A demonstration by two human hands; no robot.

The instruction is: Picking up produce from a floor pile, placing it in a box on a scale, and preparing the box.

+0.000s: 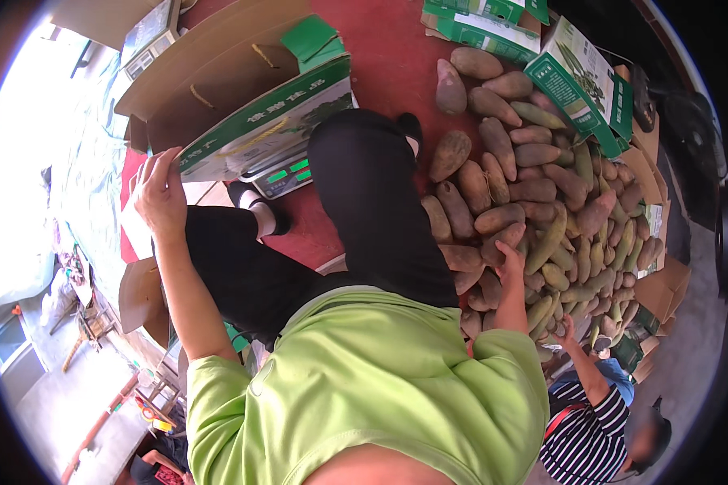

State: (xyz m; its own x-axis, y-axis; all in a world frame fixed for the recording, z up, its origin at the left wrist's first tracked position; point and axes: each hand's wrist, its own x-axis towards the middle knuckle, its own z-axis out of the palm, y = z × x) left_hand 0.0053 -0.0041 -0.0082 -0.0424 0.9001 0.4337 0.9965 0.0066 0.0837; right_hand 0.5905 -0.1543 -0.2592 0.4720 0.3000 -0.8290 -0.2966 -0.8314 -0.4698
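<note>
A brown cardboard gift box with a green and white printed side stands open ahead of me on the left. My left hand is closed on the near left corner of its upper edge. Over on the right, my right hand has its fingers round a brownish-pink tuber, which looks like a sweet potato. That tuber rests at the near edge of a large heap of similar tubers, some of them greenish. Beside the box, partly under it, a digital scale shows lit green displays.
Green and white cartons stand behind the heap at the far right. A co-worker in a striped shirt reaches into the heap at the lower right. Plastic sheeting lies left of the box. The floor is red.
</note>
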